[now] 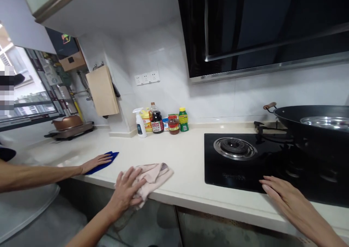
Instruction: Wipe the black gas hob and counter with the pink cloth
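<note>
My left hand (pixel 127 190) is on a pale pink cloth (pixel 154 178), with the fingers bent over its left part. The cloth lies crumpled on the white countertop (pixel 185 159), and one edge droops over the front. Lying flat, my right hand (pixel 283 194) rests at the front edge of the black gas stove (pixel 231 174) with nothing in it. Another person's hand (pixel 95 163) presses a dark blue cloth (pixel 114 156) onto the counter to the left.
Against the wall stand a white spray bottle (pixel 140 125), a dark sauce bottle (pixel 156 119), a red-lidded jar (pixel 173 126) and a green bottle (pixel 183 121). A large wok (pixel 289 118) sits on the stove's right side, beneath the range hood (pixel 259 32). A cutting board (pixel 102 90) hangs further left.
</note>
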A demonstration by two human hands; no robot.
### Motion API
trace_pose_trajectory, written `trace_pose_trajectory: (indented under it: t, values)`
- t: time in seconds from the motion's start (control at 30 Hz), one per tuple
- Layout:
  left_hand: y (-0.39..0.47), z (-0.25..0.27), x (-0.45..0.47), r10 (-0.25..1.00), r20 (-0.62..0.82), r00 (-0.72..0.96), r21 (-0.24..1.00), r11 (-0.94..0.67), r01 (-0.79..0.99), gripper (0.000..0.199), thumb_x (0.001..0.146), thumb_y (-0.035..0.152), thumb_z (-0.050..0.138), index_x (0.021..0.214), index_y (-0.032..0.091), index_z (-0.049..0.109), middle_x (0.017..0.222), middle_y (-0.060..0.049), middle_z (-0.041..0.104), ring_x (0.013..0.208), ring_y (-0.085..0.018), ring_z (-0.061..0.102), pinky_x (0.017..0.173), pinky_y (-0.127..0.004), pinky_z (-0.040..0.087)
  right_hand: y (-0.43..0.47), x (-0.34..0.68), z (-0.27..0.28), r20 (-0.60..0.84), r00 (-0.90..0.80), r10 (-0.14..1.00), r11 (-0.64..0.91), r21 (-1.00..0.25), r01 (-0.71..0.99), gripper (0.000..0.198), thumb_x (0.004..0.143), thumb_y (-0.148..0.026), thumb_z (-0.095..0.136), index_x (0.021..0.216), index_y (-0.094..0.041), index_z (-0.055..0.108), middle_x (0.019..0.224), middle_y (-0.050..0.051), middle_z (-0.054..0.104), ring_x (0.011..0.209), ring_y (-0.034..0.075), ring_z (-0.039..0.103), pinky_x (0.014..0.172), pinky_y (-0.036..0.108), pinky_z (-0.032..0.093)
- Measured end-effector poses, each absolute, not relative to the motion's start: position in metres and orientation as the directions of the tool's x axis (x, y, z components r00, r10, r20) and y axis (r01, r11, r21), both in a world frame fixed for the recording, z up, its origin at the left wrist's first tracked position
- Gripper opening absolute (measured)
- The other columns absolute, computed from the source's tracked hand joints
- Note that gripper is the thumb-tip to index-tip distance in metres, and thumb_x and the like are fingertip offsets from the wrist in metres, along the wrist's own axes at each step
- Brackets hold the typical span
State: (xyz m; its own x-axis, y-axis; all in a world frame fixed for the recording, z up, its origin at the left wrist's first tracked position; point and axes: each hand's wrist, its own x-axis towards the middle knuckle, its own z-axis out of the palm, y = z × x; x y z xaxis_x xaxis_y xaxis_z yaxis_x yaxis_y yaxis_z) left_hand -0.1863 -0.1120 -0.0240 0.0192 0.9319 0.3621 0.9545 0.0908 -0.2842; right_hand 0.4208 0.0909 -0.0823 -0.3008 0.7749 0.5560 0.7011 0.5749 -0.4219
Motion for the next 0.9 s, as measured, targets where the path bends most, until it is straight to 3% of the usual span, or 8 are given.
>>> trace_pose_trajectory:
  t: [0.13,0.23,0.47,0.6,0.73,0.9]
  values:
    - [-0.120,-0.015,-0.227,0.918,0.390,0.068,-0.379,0.092,0.921,0.063,0.074,0.035,0.080,0.135,0.036,0.066,0.154,-0.012,0.053,0.134,-0.041,0.049,0.106,-0.057,0.037,0.087,0.418,-0.078,0.546,-0.311,0.778,0.572,-0.412,0.709,0.057,0.097,-0.068,0.042,0.122,-0.027,0.073,0.136,0.007,0.066,0.135,0.033,0.053,0.116,0.058,0.040]
    - [-0.117,-0.006,-0.228,0.936,0.342,0.088,-0.429,0.072,0.901,0.066,0.074,0.034,0.081,0.138,0.031,0.064,0.150,-0.014,0.056,0.121,-0.038,0.057,0.096,-0.049,0.044,0.086,0.417,-0.076,0.552,-0.299,0.779,0.567,-0.414,0.713,0.058,0.097,-0.069,0.041,0.122,-0.026,0.073,0.136,0.008,0.067,0.134,0.033,0.053,0.116,0.058,0.040]
    - [-0.093,-0.003,-0.137,0.940,0.280,0.194,-0.421,-0.061,0.905,0.067,0.076,0.067,0.075,0.132,0.031,0.067,0.143,-0.014,0.062,0.112,-0.036,0.059,0.089,-0.047,0.044,0.084,0.413,-0.074,0.560,-0.281,0.779,0.564,-0.431,0.705,0.055,0.097,-0.068,0.043,0.121,-0.029,0.073,0.135,0.006,0.067,0.134,0.032,0.054,0.117,0.057,0.040]
    - [-0.072,-0.017,-0.054,0.912,0.304,0.276,-0.394,-0.143,0.908,0.069,0.072,0.061,0.081,0.133,0.034,0.064,0.145,-0.011,0.060,0.111,-0.037,0.058,0.090,-0.050,0.042,0.082,0.411,-0.072,0.567,-0.270,0.779,0.566,-0.448,0.693,0.056,0.097,-0.067,0.042,0.121,-0.027,0.073,0.135,0.008,0.067,0.134,0.032,0.054,0.116,0.058,0.039]
    - [-0.049,-0.033,0.029,0.835,0.380,0.398,-0.351,-0.268,0.897,0.074,0.068,0.058,0.083,0.134,0.033,0.060,0.134,-0.010,0.064,0.108,-0.035,0.057,0.091,-0.052,0.041,0.081,0.409,-0.071,0.561,-0.261,0.786,0.565,-0.477,0.673,0.052,0.099,-0.063,0.042,0.124,-0.027,0.071,0.136,0.008,0.066,0.134,0.031,0.054,0.116,0.058,0.040]
    - [-0.021,-0.038,0.125,0.694,0.436,0.572,-0.368,-0.443,0.818,0.072,0.070,0.053,0.083,0.133,0.027,0.057,0.127,-0.011,0.064,0.104,-0.033,0.056,0.083,-0.048,0.042,0.076,0.410,-0.062,0.579,-0.164,0.799,0.555,-0.605,0.571,0.049,0.099,-0.061,0.044,0.125,-0.028,0.068,0.137,0.007,0.064,0.129,0.030,0.057,0.115,0.056,0.042]
